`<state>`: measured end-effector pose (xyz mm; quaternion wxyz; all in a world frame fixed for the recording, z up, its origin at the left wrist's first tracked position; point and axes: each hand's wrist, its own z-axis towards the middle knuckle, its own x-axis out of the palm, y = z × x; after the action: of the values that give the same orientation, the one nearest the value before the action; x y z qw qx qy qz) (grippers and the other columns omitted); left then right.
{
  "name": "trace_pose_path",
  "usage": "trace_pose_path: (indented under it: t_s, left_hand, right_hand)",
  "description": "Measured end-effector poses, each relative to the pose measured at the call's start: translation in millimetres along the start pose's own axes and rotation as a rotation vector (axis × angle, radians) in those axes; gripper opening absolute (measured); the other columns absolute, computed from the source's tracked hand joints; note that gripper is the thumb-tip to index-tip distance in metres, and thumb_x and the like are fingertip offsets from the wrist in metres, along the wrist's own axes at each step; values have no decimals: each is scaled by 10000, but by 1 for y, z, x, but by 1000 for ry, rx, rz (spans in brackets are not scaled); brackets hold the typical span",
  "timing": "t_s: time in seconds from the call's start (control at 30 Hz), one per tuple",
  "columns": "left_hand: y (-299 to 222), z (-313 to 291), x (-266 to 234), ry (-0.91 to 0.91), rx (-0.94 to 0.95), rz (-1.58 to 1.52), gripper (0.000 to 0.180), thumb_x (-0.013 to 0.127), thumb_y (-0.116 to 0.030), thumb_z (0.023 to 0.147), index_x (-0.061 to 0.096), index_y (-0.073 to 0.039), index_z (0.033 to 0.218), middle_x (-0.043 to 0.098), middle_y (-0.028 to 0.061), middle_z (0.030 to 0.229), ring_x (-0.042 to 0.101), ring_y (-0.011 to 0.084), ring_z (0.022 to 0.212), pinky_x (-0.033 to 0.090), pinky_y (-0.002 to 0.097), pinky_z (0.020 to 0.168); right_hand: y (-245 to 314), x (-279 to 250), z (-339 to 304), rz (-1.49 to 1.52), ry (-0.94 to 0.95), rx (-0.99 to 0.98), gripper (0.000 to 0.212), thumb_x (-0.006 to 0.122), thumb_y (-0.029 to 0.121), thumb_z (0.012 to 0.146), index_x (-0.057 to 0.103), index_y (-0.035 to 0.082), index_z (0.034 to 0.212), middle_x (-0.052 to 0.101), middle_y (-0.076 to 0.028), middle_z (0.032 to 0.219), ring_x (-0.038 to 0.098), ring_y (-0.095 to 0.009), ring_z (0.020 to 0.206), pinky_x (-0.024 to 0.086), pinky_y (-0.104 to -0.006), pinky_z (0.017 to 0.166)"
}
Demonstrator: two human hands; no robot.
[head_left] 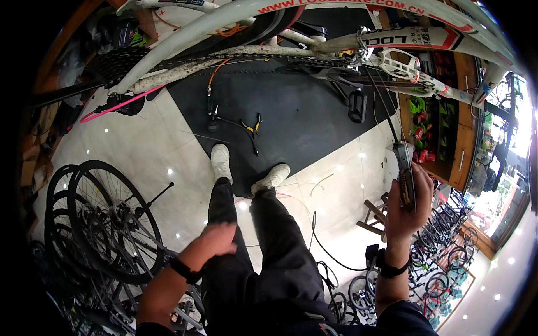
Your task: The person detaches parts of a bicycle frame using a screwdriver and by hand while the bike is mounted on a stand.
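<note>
Device, perhaps a shifter, between right hand's thumb and fingers

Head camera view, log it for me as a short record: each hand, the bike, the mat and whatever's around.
Right hand: gripping a dark handle-shaped part
Cable: dark, running from that part up toward the bicycle
Left hand: blurred, over the left trouser leg; contact unclear, no held object visible
Bicycle: white frame with red and black markings, across the top
Mat: dark, on the pale floor
On mat: yellow-handled tool
Lower left: spoked wheels
</note>
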<state>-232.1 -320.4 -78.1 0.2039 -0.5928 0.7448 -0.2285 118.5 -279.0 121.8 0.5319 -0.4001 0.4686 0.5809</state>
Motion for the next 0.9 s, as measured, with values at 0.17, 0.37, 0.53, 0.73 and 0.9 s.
trace_pose_path:
  t_s: [0.17, 0.37, 0.53, 0.73, 0.9]
  left_hand:
    - [-108, -4, -147, -1049, 617, -391, 240, 585, -85, 871, 526, 8, 1084, 530, 122, 891, 568, 253, 792, 477, 321, 731]
    - [-190, 31, -254, -1605, 654, -449, 300, 574, -160, 902, 555, 44, 1121, 581, 192, 1020, 613, 252, 780, 494, 355, 686]
    - [-203, 69, -304, -1649, 510, -319, 323, 542, -257, 923, 591, 52, 1003, 638, 199, 880, 642, 297, 736, 501, 387, 663]
    - [-198, 51, -335, -1032, 488, -587, 334, 523, -276, 949, 585, 51, 932, 610, 74, 731, 630, 147, 605, 510, 286, 575]
    - [-189, 46, -342, -971, 514, -489, 325, 612, -272, 902, 625, 49, 947, 618, 65, 732, 610, 123, 580, 494, 268, 556]
  right_hand:
    - [-3, -1, 2, 343, -53, 217, 437, 619, 92, 853, 456, -43, 1236, 583, -151, 1076, 591, -197, 913, 470, -284, 807]
    - [6, -12, 5, 408, 59, 385, 424, 626, 66, 855, 456, -23, 1233, 606, -120, 928, 600, -183, 786, 476, -284, 720]
    - [4, -10, 5, 404, 65, 370, 438, 652, 98, 847, 465, 2, 1231, 620, -136, 936, 620, -211, 809, 488, -305, 740]
    - [-6, -9, 7, 366, 0, 248, 433, 655, 99, 840, 474, 1, 1221, 619, -140, 930, 629, -228, 799, 492, -305, 723]
    - [-9, -9, 8, 392, 14, 234, 428, 656, 93, 836, 481, -22, 1210, 621, -152, 943, 632, -218, 804, 495, -298, 732]
